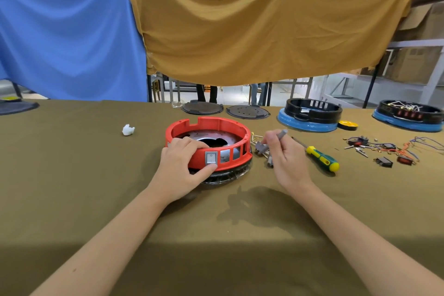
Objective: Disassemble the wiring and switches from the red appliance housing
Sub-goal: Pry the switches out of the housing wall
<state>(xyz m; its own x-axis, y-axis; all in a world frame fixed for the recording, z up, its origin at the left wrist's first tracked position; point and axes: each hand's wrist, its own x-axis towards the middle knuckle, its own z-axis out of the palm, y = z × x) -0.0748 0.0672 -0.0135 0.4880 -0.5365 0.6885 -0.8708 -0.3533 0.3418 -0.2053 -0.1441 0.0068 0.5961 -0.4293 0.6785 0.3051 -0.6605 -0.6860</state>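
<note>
Red housing [209, 142] sits mid-frame; left hand [182, 166] grips its rim, thumb on the grey switch [211, 158]. Right hand [286, 154] pinches grey switches [263, 149], wiring mostly hidden behind the fingers.

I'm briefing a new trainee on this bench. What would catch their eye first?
The red housing at table centre, gripped by the left hand beside its one remaining grey switch. Just right of it, the right hand holds pulled grey switches, with a yellow-green screwdriver lying beyond.
</note>
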